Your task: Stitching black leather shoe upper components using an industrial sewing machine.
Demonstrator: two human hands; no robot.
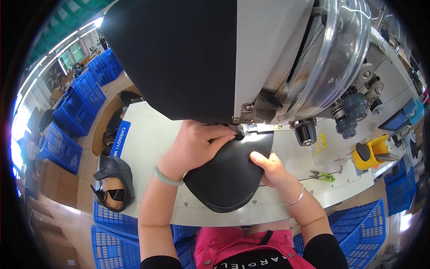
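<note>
A sewing machine (268, 58) with a pale arm fills the upper middle. Under its needle area lies a flat, rounded black leather-like piece (224, 179), with a pale stitch line along its near edge. My left hand (197, 145) rests at the piece's left side, thumb and forefinger pinched together beside the presser foot (237, 127). A small dark part shows at those fingertips; the other fingers are partly hidden under the machine head. On the right edge my right hand (271, 168) grips the piece, thumb on top and fingers mostly out of sight beneath.
Green-handled thread snips (322, 176) lie right of my right hand. A black shoe (114, 184) sits at the table's left edge. Farther right stands a yellow holder (369, 152). Blue crates (354, 228) are below the front edge, with several more along the left.
</note>
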